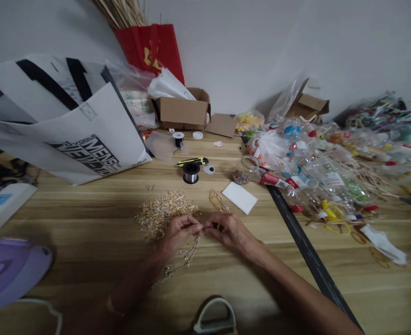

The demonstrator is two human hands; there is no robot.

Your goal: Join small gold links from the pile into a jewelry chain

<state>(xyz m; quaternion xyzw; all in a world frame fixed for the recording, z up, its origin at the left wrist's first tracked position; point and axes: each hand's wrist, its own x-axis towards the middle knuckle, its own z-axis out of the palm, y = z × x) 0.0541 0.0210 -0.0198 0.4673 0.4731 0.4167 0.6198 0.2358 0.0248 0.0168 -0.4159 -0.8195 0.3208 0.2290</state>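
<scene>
My left hand (182,231) is pinched closed on the end of a beaded chain (184,261), whose clear and gold beads trail down onto the wooden table. Close beside it, my right hand (229,230) also has its fingers pressed together at the chain's end. Whatever lies between those right fingertips is too small to make out. A heap of gold and clear beaded strands (163,209) spreads just behind my left hand. Beyond my right hand lie a gold link chain (216,201) and a white pad (239,197).
Behind are a spool of wire (191,173), a yellow-black utility knife (195,161) and a jar of beads (243,171). A paper bag (122,144) and purple iron-like object (13,270) stand left. Plastic bottles (331,179) crowd the right. A pale handle (215,311) is nearest me.
</scene>
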